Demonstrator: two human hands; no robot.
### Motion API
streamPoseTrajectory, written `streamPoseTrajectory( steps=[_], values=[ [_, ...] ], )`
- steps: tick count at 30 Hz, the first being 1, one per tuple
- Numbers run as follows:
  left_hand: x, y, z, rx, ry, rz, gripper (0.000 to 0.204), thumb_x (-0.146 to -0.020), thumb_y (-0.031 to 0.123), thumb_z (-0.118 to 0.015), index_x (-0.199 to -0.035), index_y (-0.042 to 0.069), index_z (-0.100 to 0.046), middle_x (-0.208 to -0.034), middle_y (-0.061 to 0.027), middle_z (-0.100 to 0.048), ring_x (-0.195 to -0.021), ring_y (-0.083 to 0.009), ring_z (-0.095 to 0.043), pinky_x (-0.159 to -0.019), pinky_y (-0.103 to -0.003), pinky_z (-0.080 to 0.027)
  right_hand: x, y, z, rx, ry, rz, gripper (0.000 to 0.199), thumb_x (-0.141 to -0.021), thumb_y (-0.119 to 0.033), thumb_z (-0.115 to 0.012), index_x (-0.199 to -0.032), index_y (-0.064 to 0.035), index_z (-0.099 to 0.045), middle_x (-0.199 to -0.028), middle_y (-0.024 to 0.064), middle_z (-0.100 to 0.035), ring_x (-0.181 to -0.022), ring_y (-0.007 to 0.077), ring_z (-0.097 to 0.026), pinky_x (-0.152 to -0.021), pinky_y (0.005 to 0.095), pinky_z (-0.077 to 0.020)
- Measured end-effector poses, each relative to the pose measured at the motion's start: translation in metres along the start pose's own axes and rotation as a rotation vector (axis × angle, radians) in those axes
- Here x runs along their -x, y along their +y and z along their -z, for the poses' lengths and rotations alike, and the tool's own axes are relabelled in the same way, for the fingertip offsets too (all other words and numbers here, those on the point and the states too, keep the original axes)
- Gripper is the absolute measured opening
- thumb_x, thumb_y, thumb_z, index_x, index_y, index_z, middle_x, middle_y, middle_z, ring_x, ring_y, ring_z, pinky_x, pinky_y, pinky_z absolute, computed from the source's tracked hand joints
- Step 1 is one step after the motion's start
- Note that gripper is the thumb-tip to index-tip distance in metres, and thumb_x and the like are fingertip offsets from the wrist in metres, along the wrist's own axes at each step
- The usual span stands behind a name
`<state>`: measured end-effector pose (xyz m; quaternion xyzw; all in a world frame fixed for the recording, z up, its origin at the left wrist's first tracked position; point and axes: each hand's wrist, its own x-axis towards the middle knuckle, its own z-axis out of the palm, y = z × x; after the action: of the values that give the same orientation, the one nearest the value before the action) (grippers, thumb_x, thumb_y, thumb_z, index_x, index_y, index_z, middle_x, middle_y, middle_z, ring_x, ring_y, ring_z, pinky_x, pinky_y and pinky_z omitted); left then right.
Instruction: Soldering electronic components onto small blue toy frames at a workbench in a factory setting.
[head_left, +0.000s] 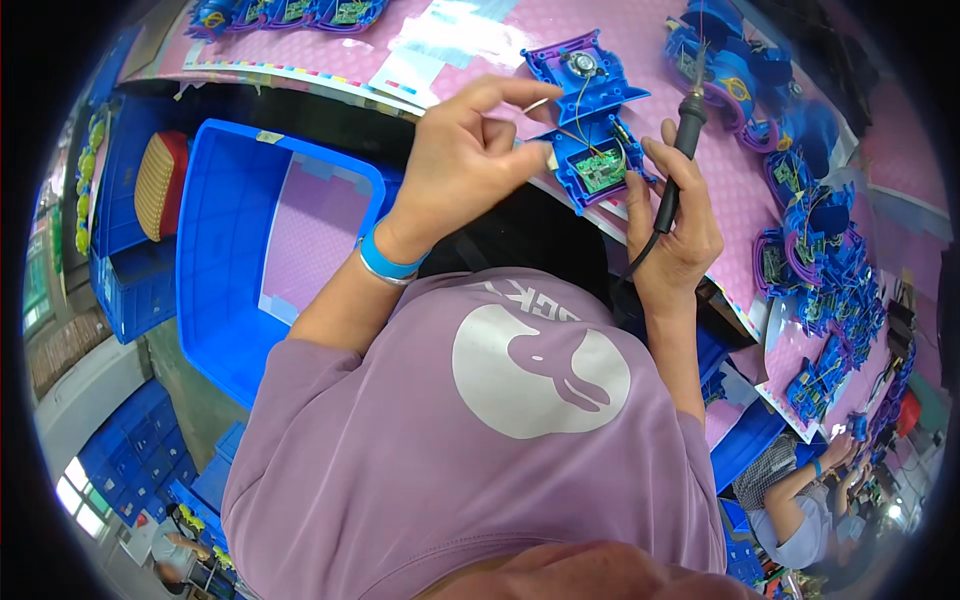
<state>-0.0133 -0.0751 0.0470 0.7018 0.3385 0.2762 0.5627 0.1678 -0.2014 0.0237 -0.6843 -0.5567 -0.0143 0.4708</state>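
Note:
An unfolded blue and purple plastic casing lies in front of me. Its far half [570, 68] holds a round speaker [582, 65], and its near half holds a green circuit board [603, 172]. Thin wires run between the halves. My left hand [465, 160] is at the casing's left side, thumb and index finger apart, the other fingers curled. A thin wire runs close to its fingertips; whether they touch it I cannot tell. Between its fingers my right hand [678, 215] grips a black-handled soldering iron [690, 125], tip pointing away from me, fingertips close to the casing's right edge.
On the pink table [480, 75], similar casings [290, 12] lie at the far left, and several more [830, 270] are heaped along the right. A blue bin [225, 250] stands left of me. The iron's black cord [635, 262] hangs below my right hand. Another person [800, 500] sits at lower right.

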Motion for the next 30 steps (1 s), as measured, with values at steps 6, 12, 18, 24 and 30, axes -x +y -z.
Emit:
streamPoseTrajectory(
  steps=[6,12,18,24,30],
  values=[
    [-0.022,-0.017,0.013,0.66,0.055,-0.019,0.038,-0.095,0.008,-0.058,-0.129,-0.004,-0.069,-0.08,0.0039,-0.045,-0.062,-0.0075,-0.032,-0.059,-0.024,-0.031,-0.006,-0.003,0.001,-0.034,0.037,0.233,0.033,-0.085,0.011,-0.073,-0.116,0.0028,-0.065,-0.12,0.0273,-0.071,-0.11,0.0358,-0.072,-0.091,0.0389,-0.0572],
    [-0.034,-0.012,0.007,0.316,0.214,-0.218,0.025,-0.092,0.001,-0.069,-0.117,0.003,-0.074,-0.085,0.001,-0.063,-0.069,-0.0105,-0.061,-0.061,-0.023,-0.051,-0.012,-0.018,0.011,-0.207,-0.001,0.301,0.02,-0.091,0.001,-0.057,-0.108,0.0082,-0.064,-0.084,0.0211,-0.072,-0.077,0.0252,-0.069,-0.074,0.0355,-0.055],
    [-0.04,-0.01,-0.003,-0.211,0.346,-0.379,0.04,-0.086,-0.006,-0.069,-0.125,0.0,-0.067,-0.088,-0.0065,-0.069,-0.069,-0.0086,-0.063,-0.057,-0.021,-0.048,-0.006,-0.02,0.012,-0.304,-0.038,0.155,0.019,-0.096,-0.005,-0.057,-0.111,0.0054,-0.065,-0.073,0.0153,-0.071,-0.066,0.0191,-0.067,-0.065,0.0303,-0.0525],
    [-0.042,-0.011,-0.008,-0.241,0.392,-0.452,0.039,-0.084,-0.008,-0.07,-0.122,-0.001,-0.068,-0.087,-0.0072,-0.068,-0.066,-0.0101,-0.065,-0.054,-0.024,-0.051,-0.002,-0.017,0.013,-0.332,-0.056,0.106,0.016,-0.091,0.002,-0.063,-0.106,0.0072,-0.066,-0.069,0.0126,-0.069,-0.058,0.0209,-0.068,-0.055,0.0295,-0.0526],
    [-0.038,-0.01,-0.009,-0.199,0.359,-0.394,0.035,-0.085,-0.008,-0.069,-0.119,-0.002,-0.068,-0.086,-0.0075,-0.067,-0.062,-0.0101,-0.066,-0.053,-0.023,-0.05,-0.003,-0.018,0.011,-0.315,-0.066,0.108,0.021,-0.1,-0.01,-0.057,-0.112,0.0042,-0.066,-0.069,0.013,-0.069,-0.061,0.0162,-0.066,-0.058,0.0272,-0.0501]
  ],
)
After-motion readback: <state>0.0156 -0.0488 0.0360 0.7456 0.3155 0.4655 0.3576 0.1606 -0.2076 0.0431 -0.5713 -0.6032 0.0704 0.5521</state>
